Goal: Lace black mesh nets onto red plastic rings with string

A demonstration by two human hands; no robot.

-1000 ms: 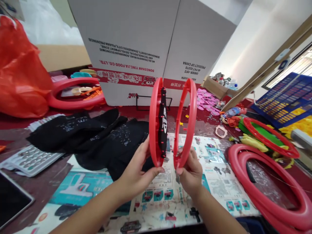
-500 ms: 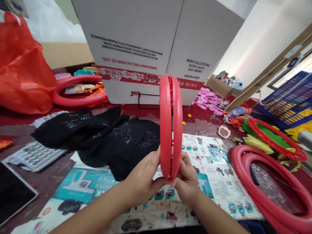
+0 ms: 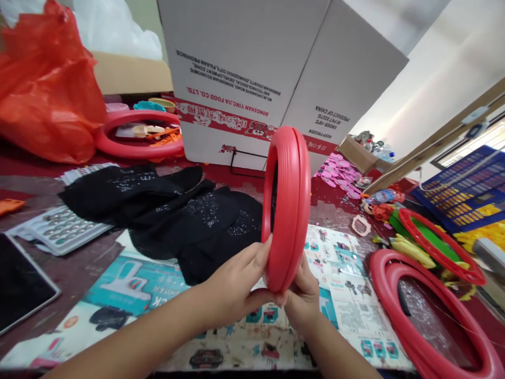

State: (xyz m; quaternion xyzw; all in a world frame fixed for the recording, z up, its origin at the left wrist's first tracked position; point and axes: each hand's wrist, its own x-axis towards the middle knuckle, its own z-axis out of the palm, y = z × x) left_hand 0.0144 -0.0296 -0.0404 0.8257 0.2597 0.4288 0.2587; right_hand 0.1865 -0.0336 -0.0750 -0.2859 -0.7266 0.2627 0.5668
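A red plastic ring [image 3: 291, 210] stands upright on edge above the printed cardboard sheet [image 3: 158, 292], its two halves meeting along a thin seam. My left hand [image 3: 236, 276] grips its lower left side, thumb at the bottom. On the lower right, my right hand [image 3: 303, 300] is closed round the same ring, with its fingers partly hidden behind it. Black sequined cloth [image 3: 197, 221] lies on the table just beyond my left hand. More red rings [image 3: 384, 295] lie stacked to the right.
A white carton [image 3: 244, 52] stands upside down behind the ring. At left are a red plastic bag [image 3: 47, 95], a tray of round pieces [image 3: 65, 231] and a dark tablet [image 3: 21, 284]. Pink pieces [image 3: 339, 173], a green-and-red frame [image 3: 437, 237] and a blue basket [image 3: 469, 189] sit at right.
The gap between the ring's two halves has closed to a thin seam. The ring has turned, showing its ribbed outer side, and both hands keep hold of it. The view has shifted slightly.
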